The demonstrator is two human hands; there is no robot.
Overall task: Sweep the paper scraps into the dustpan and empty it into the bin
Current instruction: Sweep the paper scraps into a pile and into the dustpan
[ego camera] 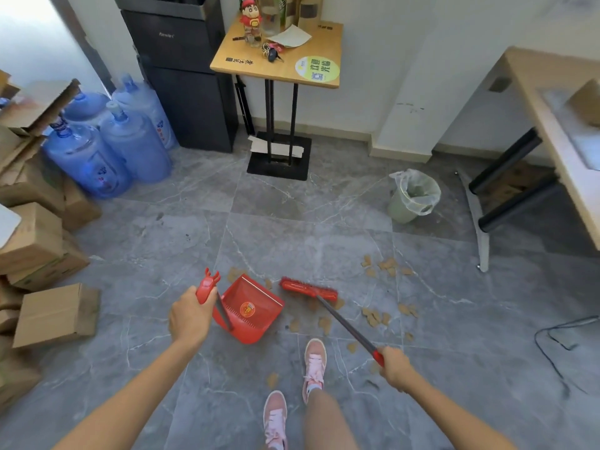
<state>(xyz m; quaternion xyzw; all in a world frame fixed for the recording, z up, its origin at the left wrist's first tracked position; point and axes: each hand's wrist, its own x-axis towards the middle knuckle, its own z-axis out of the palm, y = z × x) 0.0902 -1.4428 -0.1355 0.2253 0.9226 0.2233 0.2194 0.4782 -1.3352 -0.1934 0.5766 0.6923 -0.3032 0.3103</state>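
Left hand: wrapped round the red top of the dustpan's upright handle.
Dustpan: red, on the grey tiles, mouth facing the broom; no scraps visible inside.
Broom head: on the floor just beside the pan's mouth.
Paper scraps: brown bits scattered mostly right of the pan, some near the shoes.
Right hand: clenched on the broom's stick, well apart from the left.
Bin: bag-lined, well apart from the pan, near the desk.
Risk: a hard stroke could flick light scraps past the pan; a lifted lip would let them slide underneath; tilting the pan on the way could spill them.
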